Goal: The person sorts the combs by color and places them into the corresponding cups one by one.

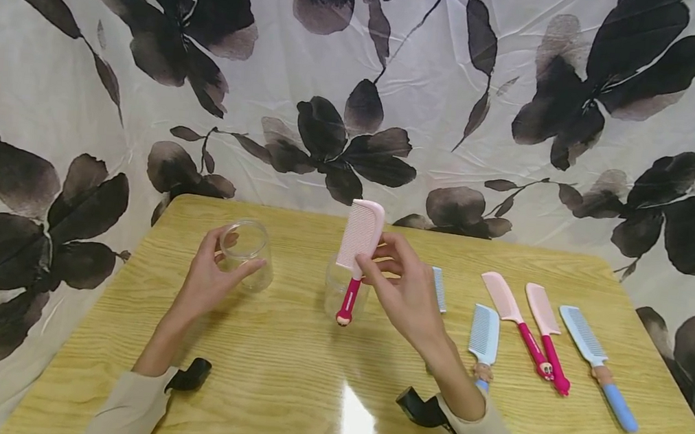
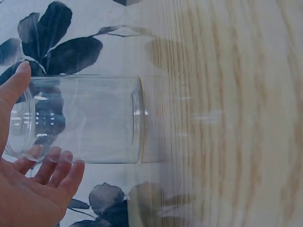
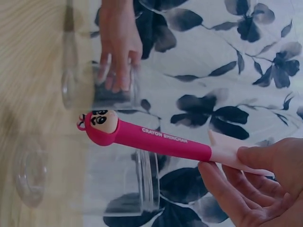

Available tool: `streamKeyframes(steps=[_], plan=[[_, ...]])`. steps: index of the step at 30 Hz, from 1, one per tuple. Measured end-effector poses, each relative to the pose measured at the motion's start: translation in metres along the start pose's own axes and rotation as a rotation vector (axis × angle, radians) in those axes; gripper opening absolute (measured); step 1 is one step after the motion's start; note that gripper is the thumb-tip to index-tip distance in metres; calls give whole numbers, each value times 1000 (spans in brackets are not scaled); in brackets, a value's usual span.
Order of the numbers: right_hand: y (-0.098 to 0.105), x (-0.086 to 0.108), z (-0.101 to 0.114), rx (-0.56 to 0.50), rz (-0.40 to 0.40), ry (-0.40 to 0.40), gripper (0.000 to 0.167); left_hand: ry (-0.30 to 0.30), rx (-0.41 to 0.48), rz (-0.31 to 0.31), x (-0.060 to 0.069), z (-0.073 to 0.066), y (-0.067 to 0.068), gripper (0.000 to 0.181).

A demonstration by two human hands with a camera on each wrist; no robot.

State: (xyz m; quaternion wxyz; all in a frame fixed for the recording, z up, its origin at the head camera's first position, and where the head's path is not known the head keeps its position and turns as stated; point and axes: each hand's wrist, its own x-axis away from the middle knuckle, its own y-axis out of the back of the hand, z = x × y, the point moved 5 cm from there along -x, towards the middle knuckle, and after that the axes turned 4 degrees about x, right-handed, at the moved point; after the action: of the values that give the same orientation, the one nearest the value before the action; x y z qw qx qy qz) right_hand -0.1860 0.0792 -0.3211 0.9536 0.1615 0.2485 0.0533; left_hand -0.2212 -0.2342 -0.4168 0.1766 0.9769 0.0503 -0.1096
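Note:
My right hand (image 1: pixel 406 291) pinches a pink comb (image 1: pixel 361 235) near the base of its teeth. The comb is upright with its teeth facing left. Its magenta handle (image 3: pixel 163 142) hangs down and ends in a small cartoon head. Behind the handle stands a clear glass jar (image 3: pixel 113 179), partly hidden by the comb in the head view. To the left, my left hand (image 1: pixel 211 281) is around the upper part of another clear glass jar (image 2: pixel 94 118), thumb on one side and fingers on the other. That jar stands upright on the table.
On the right of the wooden table (image 1: pixel 270 389) lie two pink combs (image 1: pixel 502 296) and a blue comb (image 1: pixel 585 334). Another blue comb (image 1: pixel 484 329) lies closer to my right forearm, which partly covers one more blue comb (image 1: pixel 438 288). A flowered cloth (image 1: pixel 431 114) hangs behind.

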Motion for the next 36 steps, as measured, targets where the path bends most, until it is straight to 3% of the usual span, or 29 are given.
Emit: streamKeyframes(steps=[10, 22, 36], plan=[[-15, -14, -2, -134, -48, -7, 32, 5, 10, 1, 1, 1, 1, 85], [-25, -31, 3, -293, -208, 65, 34, -1, -13, -7, 0, 5, 1, 83], [-44, -48, 8, -354, -268, 118, 35, 20, 4, -9, 1, 3, 2, 84]])
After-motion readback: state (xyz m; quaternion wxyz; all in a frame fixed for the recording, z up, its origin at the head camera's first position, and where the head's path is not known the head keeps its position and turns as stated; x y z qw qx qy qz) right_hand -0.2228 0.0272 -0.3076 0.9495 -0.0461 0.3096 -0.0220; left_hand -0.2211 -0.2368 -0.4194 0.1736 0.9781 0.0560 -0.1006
